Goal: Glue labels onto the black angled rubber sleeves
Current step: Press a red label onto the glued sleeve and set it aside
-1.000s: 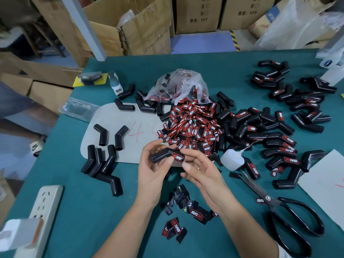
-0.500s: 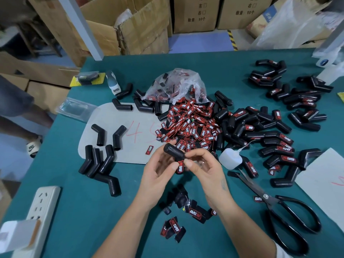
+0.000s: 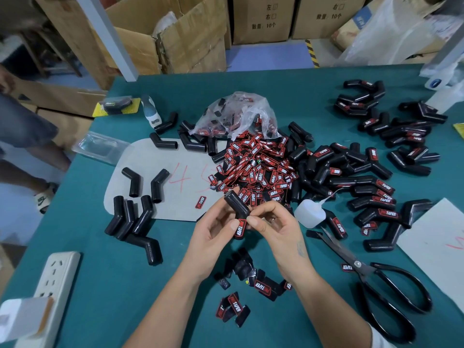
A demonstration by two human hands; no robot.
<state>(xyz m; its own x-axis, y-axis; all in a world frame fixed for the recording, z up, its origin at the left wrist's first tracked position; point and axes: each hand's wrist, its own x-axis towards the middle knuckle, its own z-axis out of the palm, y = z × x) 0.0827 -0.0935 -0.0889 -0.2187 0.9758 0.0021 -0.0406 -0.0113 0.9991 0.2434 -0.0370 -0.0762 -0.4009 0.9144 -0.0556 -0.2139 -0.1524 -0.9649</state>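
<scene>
We are seeing black scissors [image 3: 371, 280] lying right of and below the grip, a white power strip [image 3: 54, 285] lying far to its lower left, and cardboard boxes [image 3: 175, 38] standing well beyond the teal table [image 3: 100, 272].

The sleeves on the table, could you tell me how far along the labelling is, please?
Done: many labelled sleeves lie piled at right. In hand: both hands, left and right, hold one sleeve, its label on. Left: several bare sleeves at left and a label heap.

Bare green table [image 3: 105, 292] lies open on the near left; label pile [image 3: 253, 167], scissors [image 3: 376, 280] and glue bottle [image 3: 310, 213] crowd the right
</scene>
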